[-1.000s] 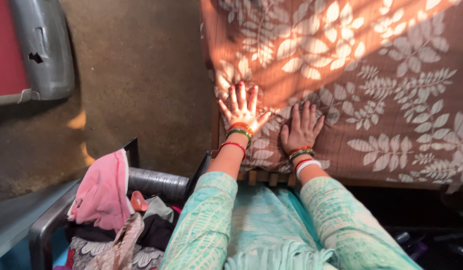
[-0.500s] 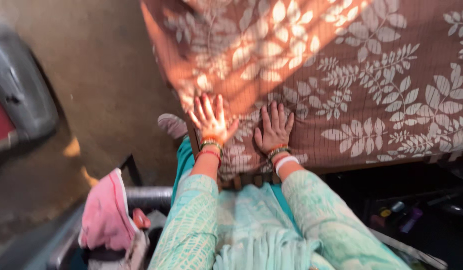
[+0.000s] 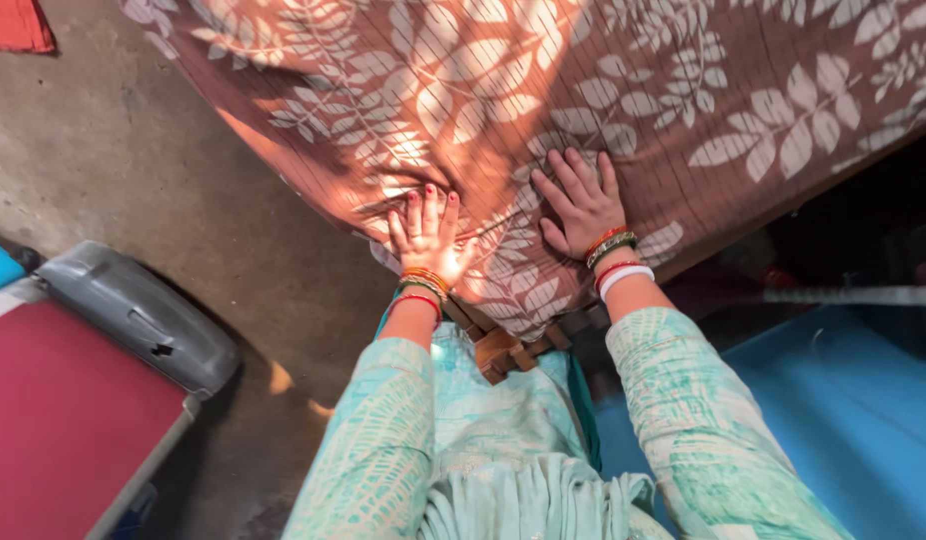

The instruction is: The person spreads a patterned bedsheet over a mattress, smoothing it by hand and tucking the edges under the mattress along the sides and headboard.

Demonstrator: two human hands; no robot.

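Sunlit concrete floor [image 3: 133, 160]; red-topped case [image 3: 63, 410].

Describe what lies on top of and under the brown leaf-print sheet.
Both hands, left hand and right hand, press flat on the sheet. Below its corner a wooden frame pokes out; the rest underneath is covered.

Bare floor [image 3: 183, 190] lies open left of the bed [image 3: 603, 90]; red-topped case [image 3: 73, 400] blocks lower left.
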